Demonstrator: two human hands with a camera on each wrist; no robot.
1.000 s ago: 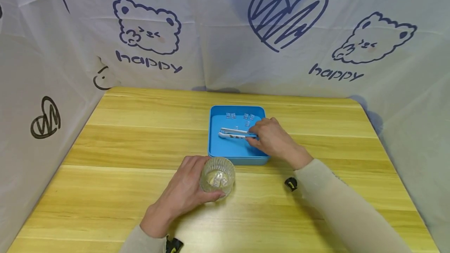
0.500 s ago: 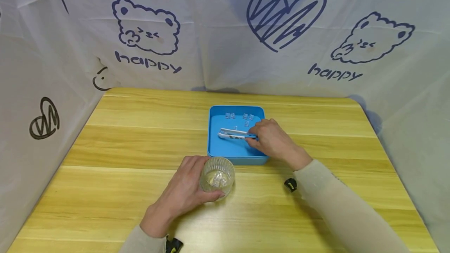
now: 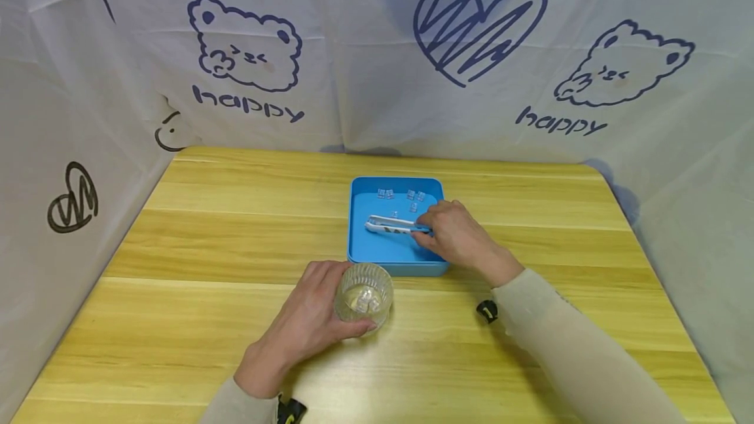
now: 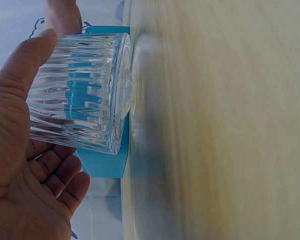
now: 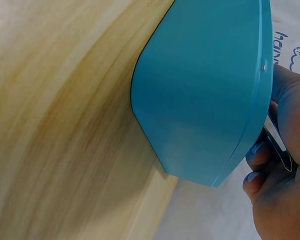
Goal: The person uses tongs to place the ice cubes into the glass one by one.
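In the head view my left hand grips a ribbed clear glass with a few clear cubes at its bottom. The left wrist view shows the thumb over one side of the glass and the fingers on the other; it stands upright on the table. My right hand holds white and blue tongs level inside a blue tray. Whether the tong tips have a cube between them is too small to tell. Several clear cubes lie toward the tray's back.
The tray is just behind the glass on a wooden table. A small black object shows beside the right sleeve, another by the left cuff. White cloth with drawings hangs behind and at the sides.
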